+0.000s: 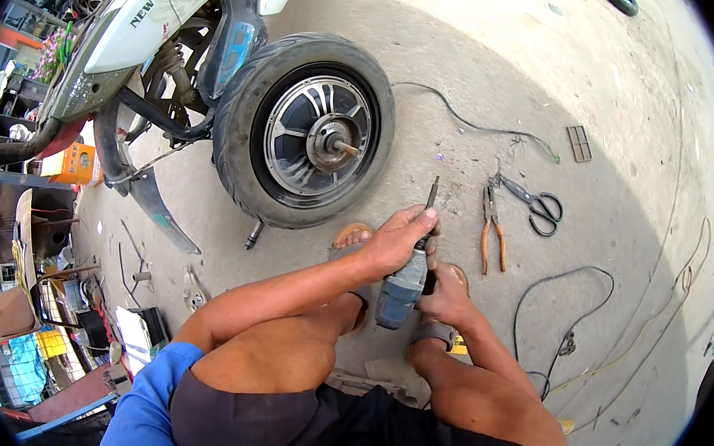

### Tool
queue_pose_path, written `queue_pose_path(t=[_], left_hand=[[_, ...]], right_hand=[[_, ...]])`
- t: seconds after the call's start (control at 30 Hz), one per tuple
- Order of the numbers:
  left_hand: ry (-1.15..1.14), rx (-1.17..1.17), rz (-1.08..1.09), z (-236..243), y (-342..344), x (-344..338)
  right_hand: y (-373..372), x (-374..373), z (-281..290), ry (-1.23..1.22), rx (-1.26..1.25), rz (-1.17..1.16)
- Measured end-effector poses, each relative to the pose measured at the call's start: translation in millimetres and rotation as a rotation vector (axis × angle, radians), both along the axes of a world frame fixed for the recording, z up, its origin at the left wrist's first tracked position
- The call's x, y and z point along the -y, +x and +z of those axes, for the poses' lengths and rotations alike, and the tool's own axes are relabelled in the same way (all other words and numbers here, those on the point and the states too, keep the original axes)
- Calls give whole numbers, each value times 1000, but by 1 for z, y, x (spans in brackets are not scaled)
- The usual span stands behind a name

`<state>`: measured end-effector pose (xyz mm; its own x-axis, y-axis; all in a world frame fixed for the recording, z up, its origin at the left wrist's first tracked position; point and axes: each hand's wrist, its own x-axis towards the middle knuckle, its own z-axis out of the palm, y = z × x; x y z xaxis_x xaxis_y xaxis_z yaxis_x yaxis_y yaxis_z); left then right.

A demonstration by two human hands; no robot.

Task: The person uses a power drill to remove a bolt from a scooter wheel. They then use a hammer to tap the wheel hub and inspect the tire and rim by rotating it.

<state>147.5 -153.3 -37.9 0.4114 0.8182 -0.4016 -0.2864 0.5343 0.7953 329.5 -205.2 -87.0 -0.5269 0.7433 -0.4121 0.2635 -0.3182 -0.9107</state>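
Observation:
I hold a blue-grey power driver [399, 296] upright between my knees, its bit [433, 194] pointing away from me. My left hand [402, 240] is closed around the front of the driver at the base of the bit. My right hand [443, 296] grips the driver lower down, on its handle, which is mostly hidden. Beyond my hands is a wheel [241, 130] with a hub motor and axle [343, 147], beside a white electric scooter [136, 13]. To the right of the bit lie orange-handled pliers [497, 245] and black scissors [543, 211].
A cable [462, 118] runs from the wheel to near a small grid piece [579, 144]. Looped cords [605, 280] lie on the concrete at right. Metal parts [194, 292], an orange box [79, 164] and cluttered mesh racks [8, 366] are at left. Another tyre [619, 1] shows at the top.

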Motion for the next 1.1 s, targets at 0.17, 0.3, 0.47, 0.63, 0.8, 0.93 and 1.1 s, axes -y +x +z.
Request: queue_pose_path(t=[0.17,0.3,0.47,0.63,0.8,0.93,1.1], left_hand=[[43,-38,17,-35,-8,17],[15,-24,15,-54,-10,23],[17,-20,0,-49,-15,19],[74,-38,23,-44,-16,18],[15,2,6,-10,-17,13],[-39,61,2,-7,-19,3],[79,-69,-39,-34,-14,-9]], right_hand=[[-11,8,-9,28,48,37],[-16,18,-30,145,98,61],[-21,12,-48,186,63,99],[-33,7,-31,341,-1,37],[-31,9,-12,323,-21,12],[-30,4,-14,363,69,52],[-20,3,-13,269,-58,-163]])
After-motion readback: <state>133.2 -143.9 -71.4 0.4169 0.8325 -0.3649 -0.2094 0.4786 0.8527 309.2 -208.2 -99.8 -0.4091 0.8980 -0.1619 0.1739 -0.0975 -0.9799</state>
